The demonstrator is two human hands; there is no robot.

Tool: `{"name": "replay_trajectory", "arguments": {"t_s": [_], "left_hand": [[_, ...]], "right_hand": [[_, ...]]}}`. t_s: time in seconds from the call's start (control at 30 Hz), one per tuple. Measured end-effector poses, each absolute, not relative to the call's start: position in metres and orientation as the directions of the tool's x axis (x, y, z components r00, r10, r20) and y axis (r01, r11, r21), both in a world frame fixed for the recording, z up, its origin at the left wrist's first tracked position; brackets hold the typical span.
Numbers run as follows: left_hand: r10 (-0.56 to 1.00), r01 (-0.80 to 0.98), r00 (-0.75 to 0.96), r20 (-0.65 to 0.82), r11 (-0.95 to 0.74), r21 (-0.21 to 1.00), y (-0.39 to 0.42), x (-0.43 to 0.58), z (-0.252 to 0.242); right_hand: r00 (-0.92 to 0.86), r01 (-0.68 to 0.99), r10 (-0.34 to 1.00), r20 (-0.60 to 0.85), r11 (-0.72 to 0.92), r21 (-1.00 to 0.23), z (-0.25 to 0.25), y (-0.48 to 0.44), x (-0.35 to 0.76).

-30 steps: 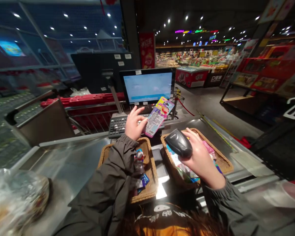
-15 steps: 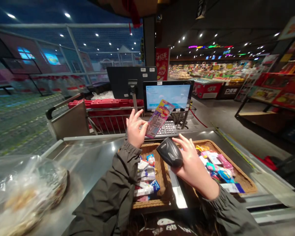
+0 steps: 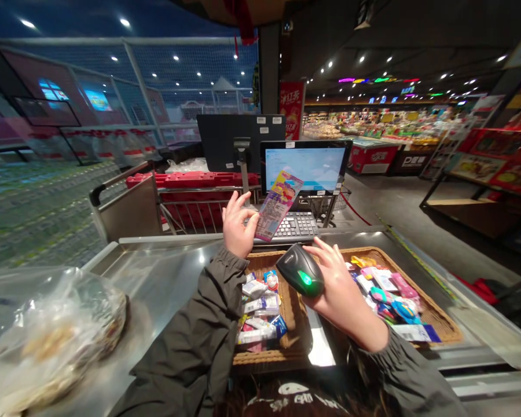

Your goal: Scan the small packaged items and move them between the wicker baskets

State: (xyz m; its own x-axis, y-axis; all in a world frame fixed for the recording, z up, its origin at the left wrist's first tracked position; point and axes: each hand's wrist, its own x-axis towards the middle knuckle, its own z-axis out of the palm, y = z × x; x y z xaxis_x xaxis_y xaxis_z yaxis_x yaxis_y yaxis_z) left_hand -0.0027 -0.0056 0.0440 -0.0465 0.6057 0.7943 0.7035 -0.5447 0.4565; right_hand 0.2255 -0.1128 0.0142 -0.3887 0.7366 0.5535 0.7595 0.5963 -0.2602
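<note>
Between thumb and forefinger, my left hand (image 3: pixel 239 225) pinches the edge of a flat, colourful printed package (image 3: pixel 278 205), tilted in front of the screen, its other fingers raised. My right hand (image 3: pixel 336 286) is wrapped round a black barcode scanner (image 3: pixel 301 271), which has a green light glowing on top. The scanner points up and left, apart from the package. Below the hands, a wicker basket (image 3: pixel 301 324) on the left holds several small packaged goods (image 3: pixel 260 307). Another wicker basket (image 3: pixel 445 318) on the right holds more goods (image 3: pixel 397 298), partly hidden by my right hand.
A metal counter (image 3: pixel 165 272) carries the baskets. Behind them stand a keyboard (image 3: pixel 297 225), a lit monitor (image 3: pixel 306 168) and a second, dark-backed monitor (image 3: pixel 219 145). A clear plastic bag (image 3: pixel 47 330) lies at left. Beyond is a shopping cart (image 3: pixel 191 211).
A green light has come on at the scanner. The package has turned slightly more upright in my left hand. The view has shifted a little, and both hands keep their hold.
</note>
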Motion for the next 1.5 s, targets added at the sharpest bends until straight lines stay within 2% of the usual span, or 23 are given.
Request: {"name": "replay_trajectory", "arguments": {"t_s": [0.4, 0.63, 0.8, 1.07, 1.23, 1.37, 1.5], "left_hand": [[0.664, 0.691, -0.025, 0.748, -0.529, 0.493, -0.006, -0.007, 0.032], [0.756, 0.709, 0.008, 0.654, -0.466, 0.530, -0.005, -0.023, 0.010], [0.849, 0.748, 0.071, 0.524, -0.392, 0.535, -0.005, -0.042, -0.014], [0.948, 0.821, 0.152, 0.279, -0.278, 0.498, -0.003, -0.069, -0.063], [0.982, 0.896, 0.149, 0.116, -0.184, 0.405, -0.006, -0.079, -0.087], [0.989, 0.922, 0.135, 0.055, -0.146, 0.360, -0.006, -0.084, -0.104], [0.990, 0.946, 0.141, -0.001, -0.134, 0.296, -0.003, -0.089, -0.124]], "right_hand": [[-0.358, 0.780, 0.761, 0.540, 0.562, -0.275, 0.011, -0.114, 0.231], [-0.354, 0.790, 0.786, 0.507, 0.541, -0.288, 0.006, -0.112, 0.235], [-0.368, 0.779, 0.782, 0.504, 0.554, -0.292, 0.000, -0.112, 0.238], [-0.388, 0.756, 0.785, 0.483, 0.571, -0.321, -0.003, -0.111, 0.237], [-0.402, 0.748, 0.813, 0.422, 0.557, -0.361, -0.013, -0.109, 0.235], [-0.436, 0.744, 0.836, 0.334, 0.544, -0.389, -0.023, -0.109, 0.231], [-0.433, 0.739, 0.847, 0.309, 0.529, -0.417, -0.027, -0.110, 0.231]]}}
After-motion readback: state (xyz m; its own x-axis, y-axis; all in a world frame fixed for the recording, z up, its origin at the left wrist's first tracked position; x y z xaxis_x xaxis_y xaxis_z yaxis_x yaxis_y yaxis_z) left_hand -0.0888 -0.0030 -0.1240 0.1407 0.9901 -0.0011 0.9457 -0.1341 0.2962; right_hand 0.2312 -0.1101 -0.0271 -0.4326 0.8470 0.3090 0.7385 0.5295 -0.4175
